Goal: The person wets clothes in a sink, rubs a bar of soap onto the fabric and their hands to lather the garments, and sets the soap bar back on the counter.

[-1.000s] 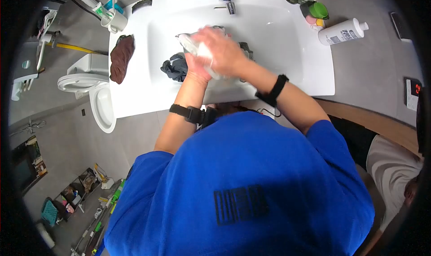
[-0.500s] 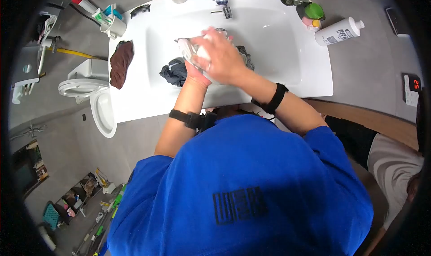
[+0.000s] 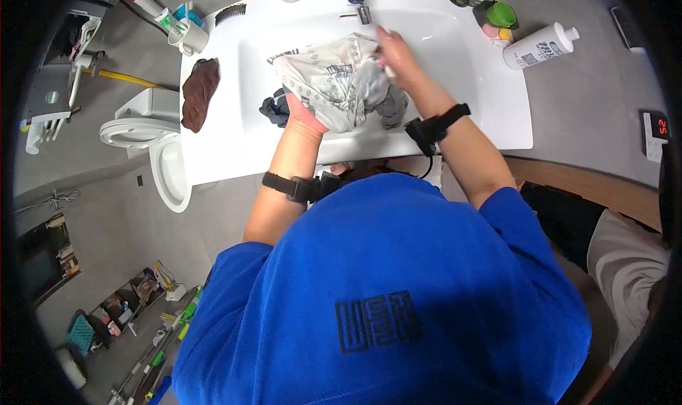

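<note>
White patterned cloth over glossy white basin
Right hand grips its edge; left hand lies beneath (grip hidden, cannot tell), beside crumpled dark-grey fabric.

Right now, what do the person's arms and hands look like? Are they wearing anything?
Both hands look bare; no gloves show. Each forearm has a black strap with a chunky black fitting: a left strap and a right strap. A thin black cable shows by the right one. The sleeves are short and bright blue.
</note>
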A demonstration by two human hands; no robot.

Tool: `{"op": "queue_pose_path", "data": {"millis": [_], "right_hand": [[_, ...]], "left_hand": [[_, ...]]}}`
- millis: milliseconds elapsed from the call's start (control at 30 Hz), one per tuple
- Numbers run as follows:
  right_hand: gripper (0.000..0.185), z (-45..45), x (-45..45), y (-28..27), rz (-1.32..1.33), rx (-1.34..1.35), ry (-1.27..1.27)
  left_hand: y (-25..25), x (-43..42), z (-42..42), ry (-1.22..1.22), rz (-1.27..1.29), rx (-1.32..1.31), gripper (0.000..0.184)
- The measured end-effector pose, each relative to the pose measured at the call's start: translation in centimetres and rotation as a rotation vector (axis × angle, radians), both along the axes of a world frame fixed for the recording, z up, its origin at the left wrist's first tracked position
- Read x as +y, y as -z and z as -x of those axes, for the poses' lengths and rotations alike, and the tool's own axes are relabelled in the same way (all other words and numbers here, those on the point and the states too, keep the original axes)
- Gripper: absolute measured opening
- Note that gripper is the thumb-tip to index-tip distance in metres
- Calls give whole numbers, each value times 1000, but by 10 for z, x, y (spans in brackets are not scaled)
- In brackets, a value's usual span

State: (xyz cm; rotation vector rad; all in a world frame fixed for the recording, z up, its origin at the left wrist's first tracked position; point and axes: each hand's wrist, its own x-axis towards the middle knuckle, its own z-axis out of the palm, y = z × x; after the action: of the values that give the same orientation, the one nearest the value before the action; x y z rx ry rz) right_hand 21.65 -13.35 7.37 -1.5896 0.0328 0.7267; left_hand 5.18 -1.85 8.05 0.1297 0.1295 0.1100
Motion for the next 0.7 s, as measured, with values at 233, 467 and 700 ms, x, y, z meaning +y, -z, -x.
{"op": "queue_pose_path", "data": {"millis": [233, 467, 700], "right_hand": [[42, 22, -37, 22, -536, 701, -238], [47, 15, -43, 13, -246, 66, -332], [37, 24, -27, -27, -520, 459, -342]], "left_hand": [[-65, 20, -29, 174, -1640, -121, 47], [-74, 76, -16, -33, -801, -11, 53], [-57, 62, -22, -159, -462, -363, 58]]}}
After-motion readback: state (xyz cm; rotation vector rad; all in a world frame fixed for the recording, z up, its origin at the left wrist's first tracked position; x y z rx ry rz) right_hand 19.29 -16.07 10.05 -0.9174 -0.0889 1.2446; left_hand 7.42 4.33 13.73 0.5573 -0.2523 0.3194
